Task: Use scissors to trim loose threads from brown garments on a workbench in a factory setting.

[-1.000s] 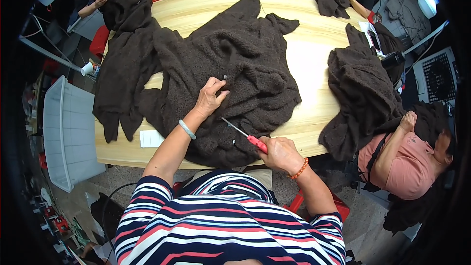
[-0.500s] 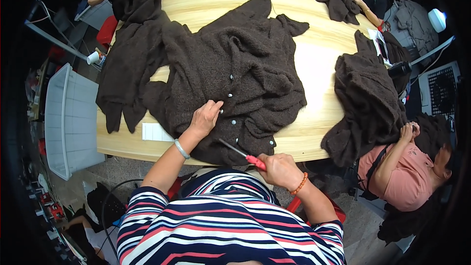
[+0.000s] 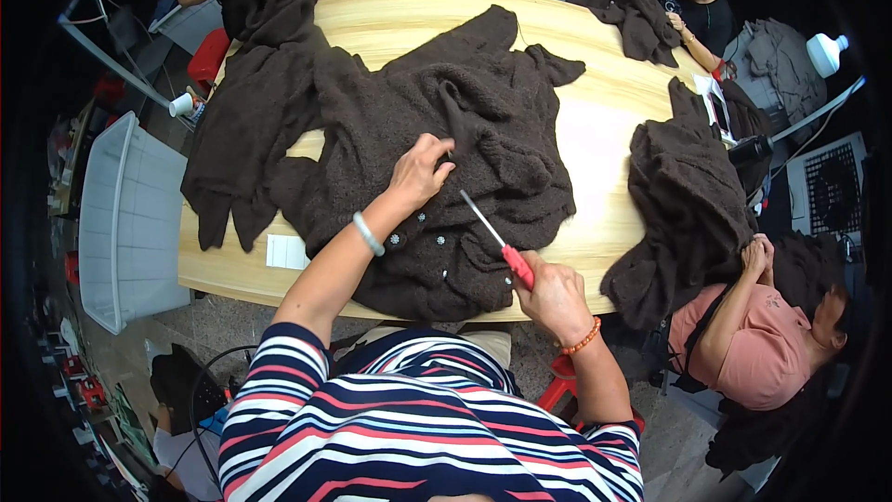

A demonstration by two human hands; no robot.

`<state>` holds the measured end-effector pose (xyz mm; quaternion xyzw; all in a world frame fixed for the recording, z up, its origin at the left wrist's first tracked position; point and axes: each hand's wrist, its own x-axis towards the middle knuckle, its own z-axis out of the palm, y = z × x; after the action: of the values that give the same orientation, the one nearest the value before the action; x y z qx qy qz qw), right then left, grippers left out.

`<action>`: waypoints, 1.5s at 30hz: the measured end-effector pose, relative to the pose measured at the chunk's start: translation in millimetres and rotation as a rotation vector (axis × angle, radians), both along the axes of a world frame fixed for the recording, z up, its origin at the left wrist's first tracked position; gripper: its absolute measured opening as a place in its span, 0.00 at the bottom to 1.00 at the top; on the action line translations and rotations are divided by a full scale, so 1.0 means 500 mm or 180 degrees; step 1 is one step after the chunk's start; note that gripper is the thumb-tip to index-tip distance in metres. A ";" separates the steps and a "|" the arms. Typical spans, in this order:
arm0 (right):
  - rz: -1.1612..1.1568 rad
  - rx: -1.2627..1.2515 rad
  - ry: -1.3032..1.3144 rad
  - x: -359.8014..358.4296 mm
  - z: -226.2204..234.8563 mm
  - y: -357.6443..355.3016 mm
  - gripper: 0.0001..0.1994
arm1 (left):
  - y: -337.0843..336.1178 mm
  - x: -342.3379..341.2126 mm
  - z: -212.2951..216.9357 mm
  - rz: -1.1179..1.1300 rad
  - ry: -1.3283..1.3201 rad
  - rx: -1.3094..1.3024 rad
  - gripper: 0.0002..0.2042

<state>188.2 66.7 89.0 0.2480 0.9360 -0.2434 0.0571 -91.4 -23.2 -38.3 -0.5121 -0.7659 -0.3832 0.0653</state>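
Observation:
A dark brown knitted garment (image 3: 372,130) lies rumpled across the near middle of the table, with several small shiny buttons (image 3: 441,240) on its lower part. Over its middle is my left hand (image 3: 421,172), fingers curled and thumb close to the forefinger; whatever sits between the fingertips is too small and dark to make out. My right hand (image 3: 555,297) grips a red-handled tool (image 3: 518,266) near the garment's lower right edge. The tool's long thin metal shaft points up and left, above the cloth, and my fingers cover much of its handle.
More dark garments lie on the wooden table (image 3: 599,177), one at left (image 3: 246,130) and one at right (image 3: 683,204). A white card (image 3: 286,252) lies near the front edge. Beyond the left edge stands a pale bin (image 3: 135,223). Co-workers sit around, one in pink (image 3: 753,344).
My left hand has moved up and right across the garment, away from the buttons. My right hand has shifted slightly right and up with the red-handled tool, whose shaft now points more steeply upward.

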 end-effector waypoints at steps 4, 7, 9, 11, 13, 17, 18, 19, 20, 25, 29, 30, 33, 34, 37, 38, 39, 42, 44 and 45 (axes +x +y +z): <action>0.0077 0.0256 0.0071 -0.004 0.003 0.014 0.07 | 0.019 -0.006 -0.008 0.0004 -0.1424 -0.0072 0.03; 0.0558 -0.0004 -0.0313 0.010 -0.001 -0.003 0.10 | -0.012 -0.005 -0.027 -0.0293 -0.0666 -0.0203 0.05; 0.0543 -0.0204 -0.0352 0.018 -0.007 -0.002 0.11 | -0.040 0.019 -0.031 -0.0693 -0.0268 -0.0093 0.09; 0.0231 -0.0069 -0.0360 0.022 -0.005 -0.001 0.11 | -0.096 0.049 -0.034 -0.0510 -0.0070 -0.0503 0.19; 0.0338 -0.0210 -0.0346 0.032 0.002 -0.005 0.11 | -0.149 0.076 -0.033 -0.0381 -0.0010 -0.0655 0.26; 0.0429 -0.0259 0.0034 0.037 -0.009 -0.022 0.12 | -0.233 0.093 0.037 -0.0346 0.0738 -0.1177 0.34; 0.0390 -0.0179 0.0295 0.033 -0.014 -0.028 0.12 | -0.241 0.098 0.073 -0.0115 0.1073 -0.1191 0.37; 0.0390 -0.0179 0.0312 0.031 -0.017 -0.031 0.12 | -0.238 0.099 0.113 0.0223 0.0974 -0.1358 0.38; 0.0512 -0.0159 0.0372 0.023 -0.022 -0.038 0.11 | -0.236 0.094 0.134 0.0573 0.0852 -0.1511 0.40; 0.1197 -0.0185 0.0260 -0.026 -0.005 -0.083 0.11 | -0.287 0.019 0.040 0.1116 0.0258 -0.2205 0.36; 0.0936 -0.0196 0.0534 -0.026 -0.029 -0.057 0.10 | -0.332 -0.037 0.026 0.1263 0.0076 -0.1757 0.37; 0.0966 -0.0212 0.0542 -0.024 -0.033 -0.047 0.10 | -0.339 -0.056 0.024 0.1292 -0.0010 -0.1700 0.36; 0.0518 -0.0255 0.0024 -0.026 -0.048 -0.018 0.12 | -0.331 -0.117 0.056 0.0944 -0.1155 -0.1057 0.28; 0.0527 -0.0259 0.0021 -0.023 -0.059 -0.007 0.12 | -0.290 -0.121 0.125 0.0511 -0.1496 -0.0755 0.26; 0.0845 0.0017 -0.0251 -0.010 -0.094 0.015 0.13 | -0.174 -0.121 0.292 -0.0149 -0.3029 0.0353 0.20; 0.0996 -0.0019 -0.0324 -0.011 -0.098 0.015 0.13 | -0.138 -0.115 0.355 -0.0410 -0.3330 0.0402 0.19; 0.1091 -0.0021 -0.0303 -0.011 -0.111 0.010 0.12 | -0.101 -0.110 0.405 -0.0785 -0.3468 0.0582 0.20; 0.1308 -0.0195 -0.0385 -0.044 -0.129 -0.003 0.11 | 0.012 -0.053 0.542 -0.1693 -0.3568 0.0978 0.19; 0.1464 0.0065 0.0231 -0.062 -0.138 -0.002 0.16 | 0.054 -0.038 0.608 -0.2622 -0.3514 0.0856 0.20; 0.1219 -0.0189 0.0703 -0.074 -0.140 0.000 0.17 | 0.061 -0.057 0.615 -0.2799 -0.3591 0.1039 0.20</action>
<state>151.0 66.9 19.2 0.0358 0.9589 -0.2813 0.0067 -119.9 7.2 269.4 -0.4807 -0.3399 -0.6886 -0.4233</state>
